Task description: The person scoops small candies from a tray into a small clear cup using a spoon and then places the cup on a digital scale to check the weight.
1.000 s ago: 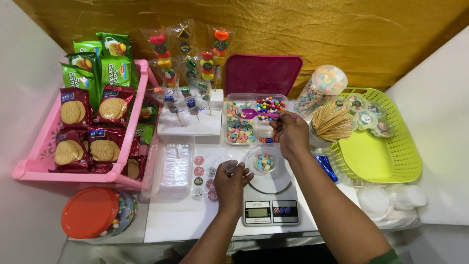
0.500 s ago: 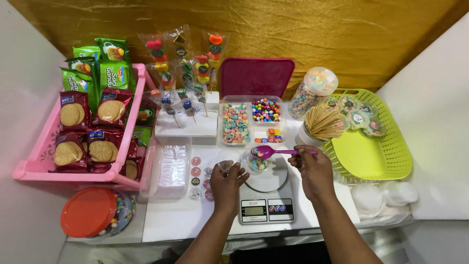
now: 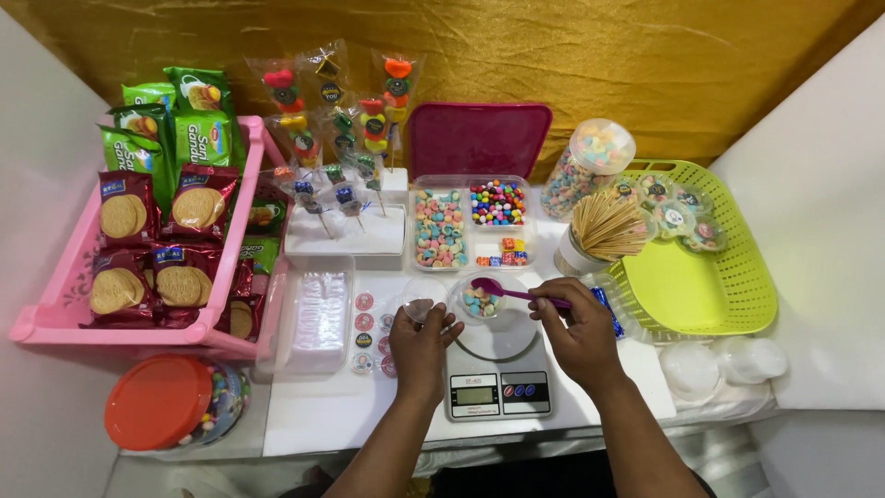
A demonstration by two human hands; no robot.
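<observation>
The right hand is closed in a pinch on the end of a purple spoon, whose long handle runs leftward from the fingers, bowl end over the small clear cup of pastel candies. That cup sits at the far edge of the digital scale, up and to the left of the right hand. The left hand is curled lightly around a clear round lid, just left of the cup and nearly touching it; both hands lie about equally near
</observation>
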